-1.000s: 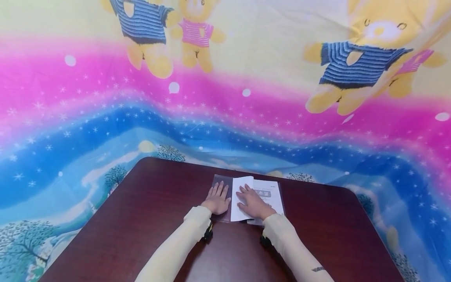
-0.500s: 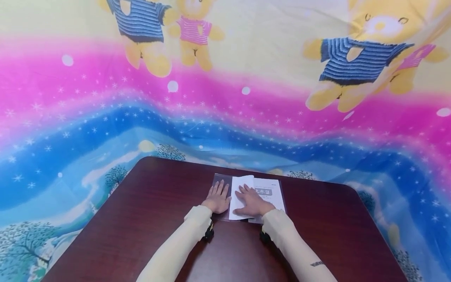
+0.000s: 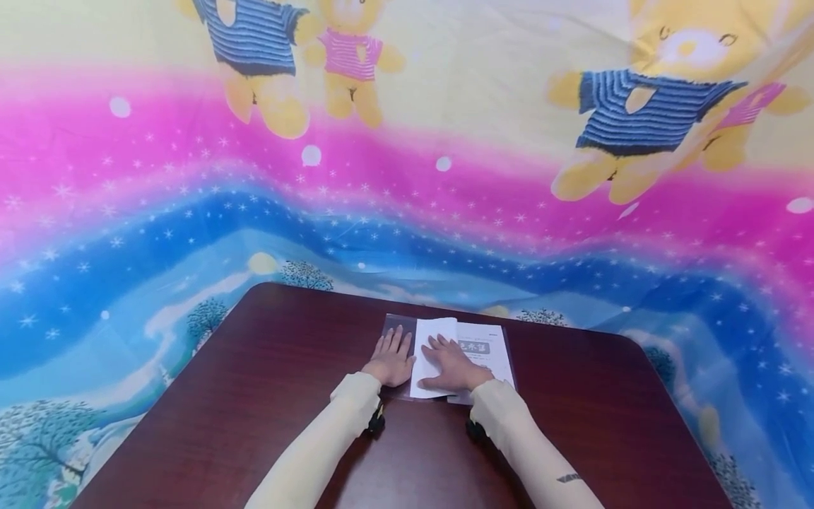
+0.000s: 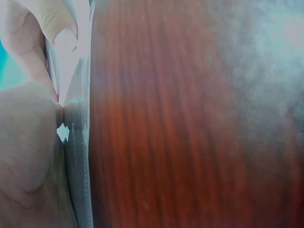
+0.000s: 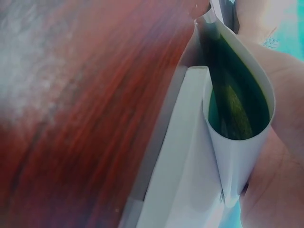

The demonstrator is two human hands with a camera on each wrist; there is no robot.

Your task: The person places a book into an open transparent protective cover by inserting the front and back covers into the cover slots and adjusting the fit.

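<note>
A book (image 3: 501, 351) with a printed white page lies on the table, inside a clear plastic book cover (image 3: 408, 324). Its front flap, white on the upper side (image 3: 436, 326), is folded over to the left. My left hand (image 3: 390, 362) lies flat on the plastic left of the flap, fingers straight. On the folded flap my right hand (image 3: 456, 366) presses with spread fingers. In the right wrist view the flap (image 5: 237, 161) bends in a loop with green inside, beside the thick page block (image 5: 175, 156). The left wrist view shows the plastic's edge (image 4: 80, 156) under the left hand.
A dark reddish-brown table (image 3: 254, 396) with rounded far corners carries the book near its far edge. Behind it hangs a printed cloth (image 3: 407, 205) with bears and snowflakes. Black wrist straps (image 3: 376, 420) sit below both hands.
My right hand's thumb has spread lower down the flap, and the flap's left edge has shifted slightly to the left. The left hand stays almost in place.
</note>
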